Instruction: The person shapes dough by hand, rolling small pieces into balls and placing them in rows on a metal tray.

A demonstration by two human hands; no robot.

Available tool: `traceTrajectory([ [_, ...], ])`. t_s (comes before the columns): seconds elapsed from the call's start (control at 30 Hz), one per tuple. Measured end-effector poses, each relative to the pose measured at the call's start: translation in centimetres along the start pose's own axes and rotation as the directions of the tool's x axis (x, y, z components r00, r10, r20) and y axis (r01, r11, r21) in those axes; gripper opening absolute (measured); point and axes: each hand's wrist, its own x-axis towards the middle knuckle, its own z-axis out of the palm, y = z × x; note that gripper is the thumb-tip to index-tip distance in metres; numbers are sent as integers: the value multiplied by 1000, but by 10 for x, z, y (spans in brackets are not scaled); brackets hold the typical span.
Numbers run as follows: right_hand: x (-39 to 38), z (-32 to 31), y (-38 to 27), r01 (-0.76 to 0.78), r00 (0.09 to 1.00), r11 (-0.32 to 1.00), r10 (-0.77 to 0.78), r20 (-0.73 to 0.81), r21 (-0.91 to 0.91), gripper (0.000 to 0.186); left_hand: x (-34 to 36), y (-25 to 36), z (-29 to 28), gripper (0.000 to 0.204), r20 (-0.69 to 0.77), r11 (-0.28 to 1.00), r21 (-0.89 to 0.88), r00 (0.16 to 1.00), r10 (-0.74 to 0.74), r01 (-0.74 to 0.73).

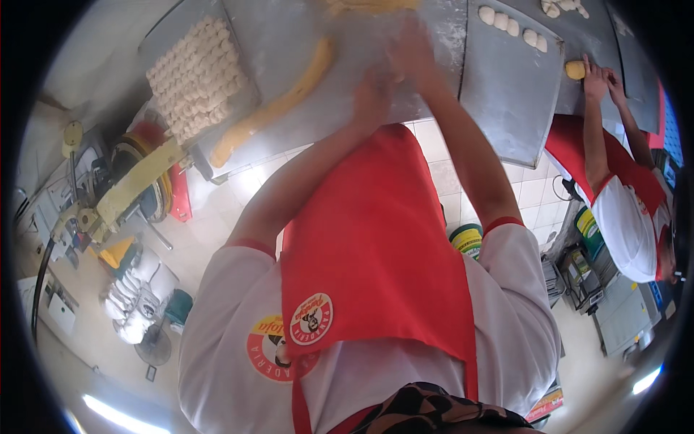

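My left hand (372, 95) is low over the grey metal worktable (303, 108), close to its near edge. Just ahead and to the right of it is my right hand (410, 56). Motion smears both hands, so their fingers and anything under them cannot be made out. To the left of my hands, a long curved rope of yellow dough (278, 108) lies slantwise on the table. Another yellow dough strip (372, 6) is partly cut off at the far edge of the view.
At the left, a metal tray (249, 83) carries rows of small pale dough pieces (199, 76). A second tray (510, 108) at the right bears several white dough balls (499, 20). Beyond it, a co-worker's hands (603, 83) touch a yellow dough piece (575, 69).
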Motion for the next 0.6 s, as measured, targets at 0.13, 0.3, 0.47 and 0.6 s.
traceTrajectory([
  [0.13, -30, 15, -13, 84, 987, 971, -113, -118, -222, 57, 9, -25, -15, 42, 11, 986, 162, 999, -46, 43],
  [0.3, -45, 4, 56, 168, 986, 984, -169, -4, -58, 53, 1, -19, -21, 42, 280, 966, 119, 941, 189, -229],
  [0.47, -91, -30, 38, 210, 956, 978, -205, 208, 1, 47, 0, -15, -25, 42, 286, 999, -34, 958, 10, 0],
  [0.6, -101, -35, 22, 148, 979, 987, -156, 132, 65, 49, 2, -30, -20, 46, 266, 998, -50, 962, 61, -50],
])
